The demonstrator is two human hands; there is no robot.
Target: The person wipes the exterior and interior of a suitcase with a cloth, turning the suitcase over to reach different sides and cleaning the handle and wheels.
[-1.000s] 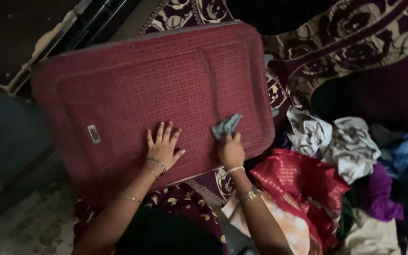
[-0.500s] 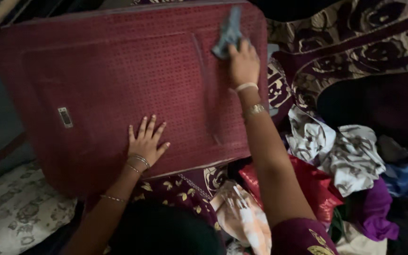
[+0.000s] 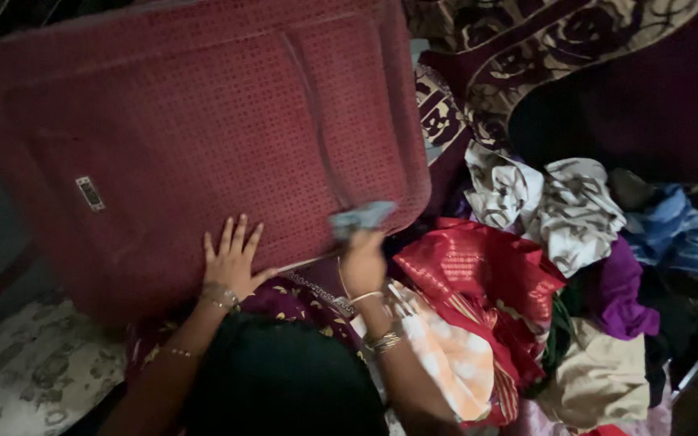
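Note:
A large dark red suitcase (image 3: 187, 137) with a woven dotted pattern lies flat and fills the upper left of the view. My left hand (image 3: 232, 258) rests flat on its near edge, fingers spread. My right hand (image 3: 363, 260) grips a small crumpled grey-blue cloth (image 3: 361, 218) and presses it on the suitcase's near right corner. Bangles show on both wrists.
A heap of clothes sits to the right: a shiny red garment (image 3: 478, 274), a white patterned cloth (image 3: 543, 202), purple fabric (image 3: 620, 291), blue fabric (image 3: 680, 234). A maroon and beige floral blanket (image 3: 543, 64) lies behind. A pale patterned floor covering (image 3: 34, 371) shows at lower left.
My right hand with the cloth swept from the suitcase's far right edge back down to its near right corner. My left hand stayed planted on the near edge.

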